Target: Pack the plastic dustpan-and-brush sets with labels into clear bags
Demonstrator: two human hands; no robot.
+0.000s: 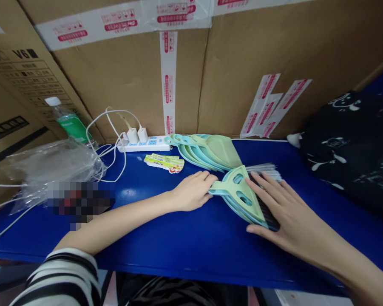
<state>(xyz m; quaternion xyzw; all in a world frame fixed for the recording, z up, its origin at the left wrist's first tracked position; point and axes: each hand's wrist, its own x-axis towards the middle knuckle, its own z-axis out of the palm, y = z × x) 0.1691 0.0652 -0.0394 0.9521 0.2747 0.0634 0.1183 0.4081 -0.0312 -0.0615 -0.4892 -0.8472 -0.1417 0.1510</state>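
A stack of small green and blue hand brushes (242,195) with dark bristles lies on the blue table (185,242). My left hand (193,191) is curled at the brushes' handles, fingertips touching them. My right hand (287,212) lies flat and spread over the bristle side of the stack. Behind them sits a nested stack of green and blue dustpans (207,151).
Small printed labels (164,162) lie left of the dustpans. A white power strip (145,144) with chargers and cables sits by the cardboard boxes (130,76) at the back. Clear plastic bags (51,168) and a bottle (68,121) are at left. A black bag (350,148) is at right.
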